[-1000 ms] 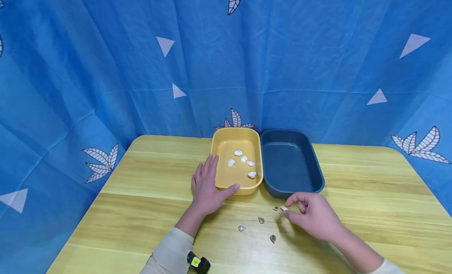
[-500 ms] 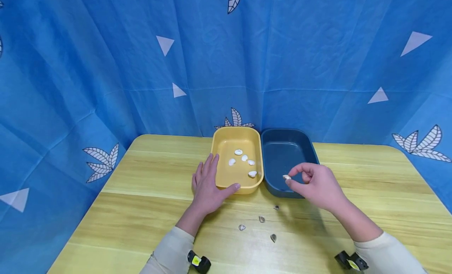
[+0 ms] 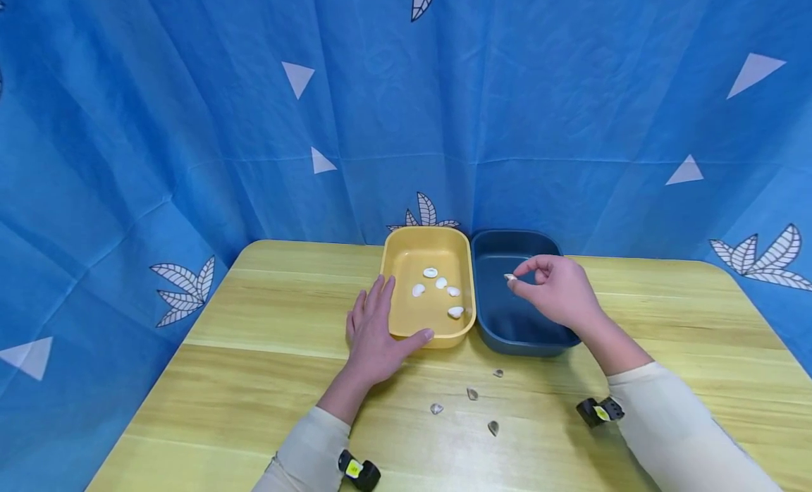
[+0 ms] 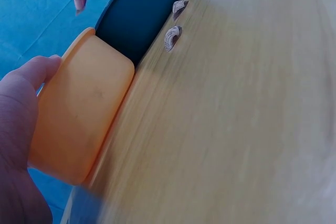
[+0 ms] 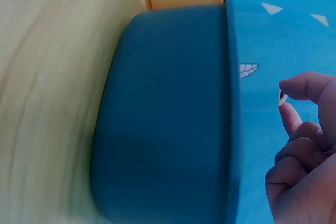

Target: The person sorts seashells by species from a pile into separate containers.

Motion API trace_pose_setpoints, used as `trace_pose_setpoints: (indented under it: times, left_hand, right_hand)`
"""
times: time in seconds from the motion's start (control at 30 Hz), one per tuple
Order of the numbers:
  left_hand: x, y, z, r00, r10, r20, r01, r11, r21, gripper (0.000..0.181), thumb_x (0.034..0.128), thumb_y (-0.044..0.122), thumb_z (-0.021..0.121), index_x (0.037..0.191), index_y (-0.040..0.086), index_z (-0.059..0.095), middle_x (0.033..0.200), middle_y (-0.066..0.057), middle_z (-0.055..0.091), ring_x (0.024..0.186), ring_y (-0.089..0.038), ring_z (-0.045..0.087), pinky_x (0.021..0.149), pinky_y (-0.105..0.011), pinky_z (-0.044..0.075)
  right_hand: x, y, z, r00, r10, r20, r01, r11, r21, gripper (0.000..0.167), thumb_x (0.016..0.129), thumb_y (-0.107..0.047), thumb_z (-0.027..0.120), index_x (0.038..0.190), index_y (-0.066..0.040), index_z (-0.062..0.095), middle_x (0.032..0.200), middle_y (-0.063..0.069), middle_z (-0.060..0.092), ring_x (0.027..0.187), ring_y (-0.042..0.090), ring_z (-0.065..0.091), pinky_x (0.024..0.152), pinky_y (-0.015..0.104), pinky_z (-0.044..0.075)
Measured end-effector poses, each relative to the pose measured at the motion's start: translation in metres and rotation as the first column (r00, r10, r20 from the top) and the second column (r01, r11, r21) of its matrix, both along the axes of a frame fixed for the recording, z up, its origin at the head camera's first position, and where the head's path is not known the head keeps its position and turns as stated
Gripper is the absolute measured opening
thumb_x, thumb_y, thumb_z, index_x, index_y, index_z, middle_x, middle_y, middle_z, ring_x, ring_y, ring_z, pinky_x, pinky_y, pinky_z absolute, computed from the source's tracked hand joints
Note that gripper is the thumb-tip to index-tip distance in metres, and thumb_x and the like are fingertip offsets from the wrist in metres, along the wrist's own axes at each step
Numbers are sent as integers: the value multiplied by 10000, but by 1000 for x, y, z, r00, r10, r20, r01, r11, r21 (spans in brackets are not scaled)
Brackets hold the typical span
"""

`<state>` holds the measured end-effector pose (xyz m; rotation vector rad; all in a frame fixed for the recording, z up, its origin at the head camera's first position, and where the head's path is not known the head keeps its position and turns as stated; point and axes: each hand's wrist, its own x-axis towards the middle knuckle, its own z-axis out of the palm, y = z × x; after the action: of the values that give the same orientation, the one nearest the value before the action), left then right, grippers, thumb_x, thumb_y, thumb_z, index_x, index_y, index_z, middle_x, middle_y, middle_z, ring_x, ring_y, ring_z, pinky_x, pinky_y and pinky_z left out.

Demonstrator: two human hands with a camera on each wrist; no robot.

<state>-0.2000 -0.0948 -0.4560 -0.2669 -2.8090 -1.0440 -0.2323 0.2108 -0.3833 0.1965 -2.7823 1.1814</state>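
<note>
Right grip (image 3: pixel 558 291) with shell (image 3: pixel 510 277), above and apart from blue tray's rim (image 5: pixel 234 119)

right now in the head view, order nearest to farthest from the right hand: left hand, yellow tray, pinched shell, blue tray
1. Pinched shell: in the right hand
2. Blue tray: beneath that hand
3. Yellow tray: further left
4. Left hand: farthest left
</note>
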Motion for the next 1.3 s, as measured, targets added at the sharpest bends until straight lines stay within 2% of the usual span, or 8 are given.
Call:
trace_pose_setpoints:
  times: [0.33, 0.63, 1.03, 1.3]
  left_hand:
    - [1, 0, 1, 1000, -2, 11, 2, 1000, 4, 1087, 776, 718, 676, 1617, 262, 158, 1661, 26, 93, 1477, -387, 55, 1118, -620, 33]
    - [1, 1, -1, 1000, 0, 6, 0, 1000, 13, 1092, 772, 719, 677, 1615, 237, 178, 1661, 37, 86, 1475, -386, 60, 1118, -618, 29]
    - [0, 2, -2, 1000, 3, -5, -3, 1000, 5, 1087, 773, 719, 675, 1614, 241, 181, 1661, 29, 89, 1474, -394, 80, 1120, -617, 42]
    - [-1, 1, -1, 1000, 4, -7, -4, 1000, 6, 1084, 774, 704, 686, 1613, 222, 196, 1660, 28, 93, 1470, -401, 89, 1119, -620, 44]
  right_hand:
    - [-25, -10, -13, 997, -62, 51, 62, 998, -6, 195, 879, -242, 760, 950, -63, 727, 562, 16, 373, 480, 236, 412, 483, 333, 339]
    - [-42, -15, -29, 992, -79, 100, 80, 997, -11, 217, 880, -269, 756, 966, -71, 733, 582, 24, 401, 513, 243, 444, 489, 321, 353]
    - [-50, -17, -39, 982, -107, 157, 110, 994, -12, 228, 891, -265, 749, 981, -56, 729, 618, 45, 450, 579, 256, 480, 524, 322, 368]
    - [-53, -18, -41, 982, -106, 154, 109, 994, -7, 225, 892, -246, 748, 1009, -55, 725, 610, 50, 454, 564, 260, 489, 520, 324, 381]
